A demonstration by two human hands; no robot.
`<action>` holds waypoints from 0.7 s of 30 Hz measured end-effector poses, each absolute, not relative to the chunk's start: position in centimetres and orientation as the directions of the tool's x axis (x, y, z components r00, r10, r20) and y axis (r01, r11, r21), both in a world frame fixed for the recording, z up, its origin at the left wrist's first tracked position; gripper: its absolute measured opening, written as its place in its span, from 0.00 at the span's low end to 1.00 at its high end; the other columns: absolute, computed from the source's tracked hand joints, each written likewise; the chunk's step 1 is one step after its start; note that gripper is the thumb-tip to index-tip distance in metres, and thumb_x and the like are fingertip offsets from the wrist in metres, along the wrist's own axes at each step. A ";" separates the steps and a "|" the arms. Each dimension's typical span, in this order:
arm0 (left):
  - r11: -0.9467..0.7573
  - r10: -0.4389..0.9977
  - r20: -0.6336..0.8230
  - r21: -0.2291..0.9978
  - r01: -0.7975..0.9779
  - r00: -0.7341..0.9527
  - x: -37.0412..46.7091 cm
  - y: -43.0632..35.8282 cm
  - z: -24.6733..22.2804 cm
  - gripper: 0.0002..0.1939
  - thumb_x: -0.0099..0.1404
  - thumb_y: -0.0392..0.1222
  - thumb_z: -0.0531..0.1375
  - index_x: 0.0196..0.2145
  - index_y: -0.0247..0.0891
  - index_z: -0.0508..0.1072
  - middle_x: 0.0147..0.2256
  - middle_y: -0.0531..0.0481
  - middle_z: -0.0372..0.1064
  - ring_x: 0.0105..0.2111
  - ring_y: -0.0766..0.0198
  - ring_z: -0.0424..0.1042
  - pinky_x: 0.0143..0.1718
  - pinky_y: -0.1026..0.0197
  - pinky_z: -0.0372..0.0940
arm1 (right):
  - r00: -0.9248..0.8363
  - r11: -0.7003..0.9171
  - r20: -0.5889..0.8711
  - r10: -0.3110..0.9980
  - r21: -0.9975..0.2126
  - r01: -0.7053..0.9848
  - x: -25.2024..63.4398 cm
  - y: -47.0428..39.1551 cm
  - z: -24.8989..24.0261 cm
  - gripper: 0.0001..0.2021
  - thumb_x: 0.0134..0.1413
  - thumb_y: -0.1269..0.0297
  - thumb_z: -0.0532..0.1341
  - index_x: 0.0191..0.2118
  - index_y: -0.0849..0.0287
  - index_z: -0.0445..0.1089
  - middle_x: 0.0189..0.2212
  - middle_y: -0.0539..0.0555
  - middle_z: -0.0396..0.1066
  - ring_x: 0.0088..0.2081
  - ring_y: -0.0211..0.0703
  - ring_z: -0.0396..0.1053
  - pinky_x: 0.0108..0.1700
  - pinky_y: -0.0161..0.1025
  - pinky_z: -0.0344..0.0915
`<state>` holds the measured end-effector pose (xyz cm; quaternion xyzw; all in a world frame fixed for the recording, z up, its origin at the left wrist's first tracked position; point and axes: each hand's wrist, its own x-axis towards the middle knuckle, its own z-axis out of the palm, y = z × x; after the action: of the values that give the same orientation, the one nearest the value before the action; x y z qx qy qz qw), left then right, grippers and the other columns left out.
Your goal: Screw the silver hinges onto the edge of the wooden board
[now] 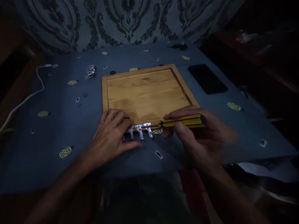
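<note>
A wooden board (pixel 146 93) with a raised frame lies on the cloth. Along its near edge sits a row of small shiny metal pieces (pixel 140 133) with arms that stick out towards me. My left hand (pixel 112 133) grips the board's near left corner, fingers over the edge and thumb stretched below the metal pieces. In my right hand (pixel 198 133) is a screwdriver (pixel 184 121) with a yellow and black handle. It is held nearly level, its shaft pointing left along the edge at the metal pieces. Exactly where its tip touches, I cannot tell.
Several more metal pieces (pixel 90 71) are piled at the back left, with small screws (pixel 84 94) nearer. A black phone (pixel 207 78) lies right of the board. A white cable (pixel 41 81) runs along the left. Dark scissors-like tool (pixel 181 46) lies at the back.
</note>
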<state>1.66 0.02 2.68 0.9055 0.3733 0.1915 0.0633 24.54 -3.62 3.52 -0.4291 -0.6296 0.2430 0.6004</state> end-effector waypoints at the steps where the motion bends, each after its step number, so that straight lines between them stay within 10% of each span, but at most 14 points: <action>1: -0.720 0.693 0.306 0.248 0.648 0.653 1.8 0.0 2.6 0.28 0.64 0.64 0.66 0.45 0.34 0.76 0.46 0.42 0.73 0.48 0.49 0.67 0.52 0.47 0.63 | 0.084 0.512 0.545 0.834 -0.822 0.249 24.4 -3.6 3.4 0.04 0.62 0.66 0.67 0.42 0.52 0.77 0.34 0.47 0.77 0.25 0.34 0.75 0.31 0.38 0.72; 21: -0.730 0.680 0.314 0.200 0.654 0.663 2.8 -0.6 1.9 0.22 0.67 0.57 0.66 0.43 0.33 0.77 0.44 0.43 0.74 0.47 0.50 0.68 0.55 0.44 0.63 | 0.041 0.473 0.514 0.857 -0.815 0.334 24.0 -3.3 2.8 0.04 0.64 0.63 0.66 0.43 0.49 0.76 0.32 0.46 0.76 0.25 0.38 0.74 0.32 0.41 0.72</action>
<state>2.77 -0.56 1.91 0.9111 0.3660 0.1862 0.0348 24.02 -3.28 2.82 -0.4567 -0.6516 0.2340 0.5586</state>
